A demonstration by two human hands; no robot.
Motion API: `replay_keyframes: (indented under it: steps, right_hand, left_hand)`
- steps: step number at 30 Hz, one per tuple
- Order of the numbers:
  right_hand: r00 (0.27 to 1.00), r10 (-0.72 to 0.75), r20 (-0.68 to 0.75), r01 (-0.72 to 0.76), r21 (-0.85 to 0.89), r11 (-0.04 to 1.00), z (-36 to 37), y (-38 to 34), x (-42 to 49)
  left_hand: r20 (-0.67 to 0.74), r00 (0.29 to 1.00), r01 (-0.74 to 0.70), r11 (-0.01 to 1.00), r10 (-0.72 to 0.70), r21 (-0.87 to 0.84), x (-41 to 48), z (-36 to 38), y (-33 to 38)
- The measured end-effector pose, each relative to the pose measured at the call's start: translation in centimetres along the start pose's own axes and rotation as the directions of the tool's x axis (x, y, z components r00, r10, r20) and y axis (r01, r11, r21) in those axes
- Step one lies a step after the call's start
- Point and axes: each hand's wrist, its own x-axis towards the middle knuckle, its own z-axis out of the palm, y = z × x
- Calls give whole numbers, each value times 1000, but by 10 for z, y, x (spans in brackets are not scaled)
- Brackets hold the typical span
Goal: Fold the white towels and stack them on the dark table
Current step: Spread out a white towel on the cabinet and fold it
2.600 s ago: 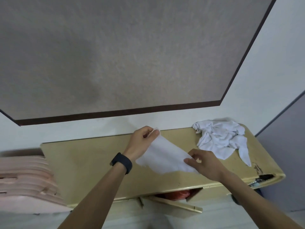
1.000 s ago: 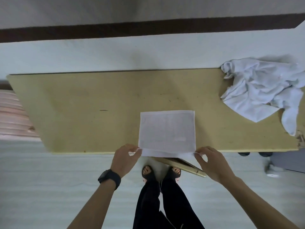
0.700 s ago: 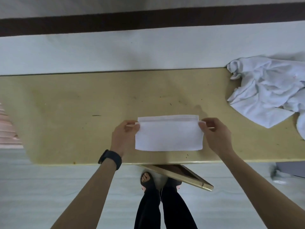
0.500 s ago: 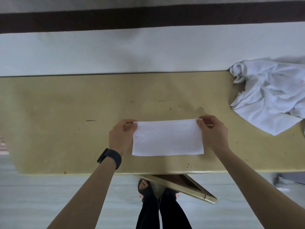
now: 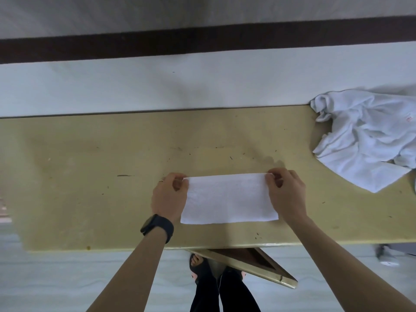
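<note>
Head view, looking down: a white towel (image 5: 229,199) lies flat on the yellowish table (image 5: 90,176) as a wide, folded rectangle. It sits about midway along the table, closer to the near edge than to the far one, with its long sides parallel to those edges. The left hand (image 5: 168,197) pinches the towel's far left corner between thumb and curled fingers. The right hand (image 5: 286,194) pinches the far right corner in the same way. Both hands rest low at the table top, one at each short end of the towel. A thin ring (image 5: 161,180) shows on a left finger, and a black watch (image 5: 157,227) circles the left wrist.

A crumpled pile of white towels (image 5: 364,136) lies at the table's right end, reaching from the far edge toward the middle and running out of frame, well apart from the folded towel. Below the near edge a wooden panel (image 5: 247,264) hangs out at a slant. Beneath it are the person's feet in dark sandals (image 5: 199,264) on a pale floor. The table's far edge meets a white wall crossed by a dark band (image 5: 202,39).
</note>
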Motion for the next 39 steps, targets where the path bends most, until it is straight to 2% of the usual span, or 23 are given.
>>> replay_keyframes:
  steps: [7, 9, 12, 15, 18, 20, 26, 30, 33, 37, 39]
  right_hand:
    - [998, -62, -4, 61, -119, 991, 4, 3, -3]
    - [995, -82, -57, 69, -197, 978, 5, -1, -10]
    - [974, -190, -127, 145, -299, 943, 14, -11, -35]
    - [959, -276, -62, 226, -417, 881, 40, -13, -61]
    - [980, -193, 42, 190, -461, 867, 63, 3, -71]
    - [978, -199, 66, 205, -492, 846, 68, 17, -71]
    - [954, -266, 143, 301, -517, 802, 55, 20, -57]
    - [951, -290, 104, 294, -590, 752, 35, -1, -31]
    - [939, -289, 183, 336, -653, 678, 32, -29, -12]
    - [884, -309, 352, 466, -592, 658, 42, -44, -7]
    - [867, -387, 315, 499, -542, 676, 38, -36, -20]
  left_hand:
    - [-17, 1000, -16, 997, 18, 82, -2, 4, 2]
    - [-57, 991, -105, 973, 118, 204, -11, 4, 4]
    - [-90, 926, -308, 871, 367, 382, -27, 12, 5]
    - [55, 868, -459, 756, 493, 467, -38, 33, -1]
    - [135, 874, -470, 740, 467, 482, -43, 50, -17]
    - [138, 891, -443, 758, 433, 479, -44, 54, -25]
    - [94, 921, -374, 795, 377, 477, -50, 53, -26]
    - [31, 922, -348, 794, 385, 498, -61, 37, -16]
    - [20, 892, -404, 777, 452, 483, -71, 29, -13]
    - [105, 863, -488, 764, 494, 422, -82, 27, -18]
    - [120, 852, -508, 751, 510, 422, -87, 24, -22]
